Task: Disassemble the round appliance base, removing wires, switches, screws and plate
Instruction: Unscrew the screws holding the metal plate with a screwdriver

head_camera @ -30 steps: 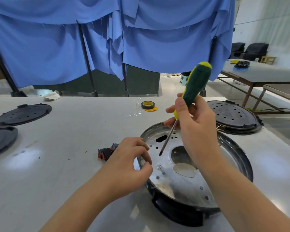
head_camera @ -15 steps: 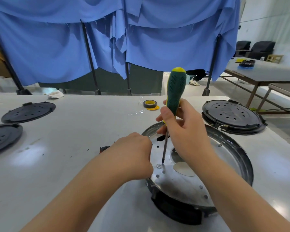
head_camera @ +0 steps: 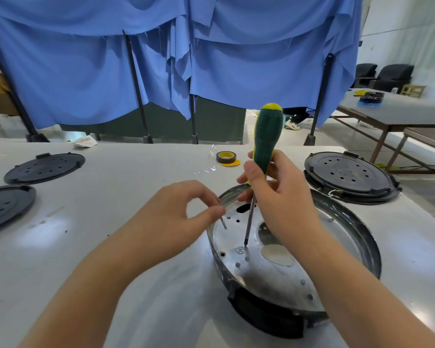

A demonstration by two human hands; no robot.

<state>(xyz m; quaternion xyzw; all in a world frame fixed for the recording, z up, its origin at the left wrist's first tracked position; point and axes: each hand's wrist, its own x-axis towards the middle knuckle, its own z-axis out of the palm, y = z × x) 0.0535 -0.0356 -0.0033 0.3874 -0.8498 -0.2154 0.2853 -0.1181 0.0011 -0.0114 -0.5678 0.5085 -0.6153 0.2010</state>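
The round appliance base (head_camera: 362, 237) lies on the white table, with its shiny metal plate (head_camera: 269, 270) facing up and a black plastic part at its near edge. My right hand (head_camera: 279, 197) grips a green and yellow screwdriver (head_camera: 266, 139) held nearly upright, its tip just above a screw (head_camera: 240, 250) in the plate. My left hand (head_camera: 183, 212) hovers at the base's left rim and pinches a loose screw (head_camera: 223, 223) between thumb and forefinger.
Two black round covers (head_camera: 44, 168) (head_camera: 6, 207) lie at the table's far left. Another black round base (head_camera: 349, 177) sits behind on the right. A roll of tape (head_camera: 226, 157) lies near the back edge. Blue curtains hang behind; a second table stands at right.
My left hand has lifted off the base's rim and now pinches a loose screw. The screwdriver has swung from tilted to nearly upright, its tip near the plate's screw.
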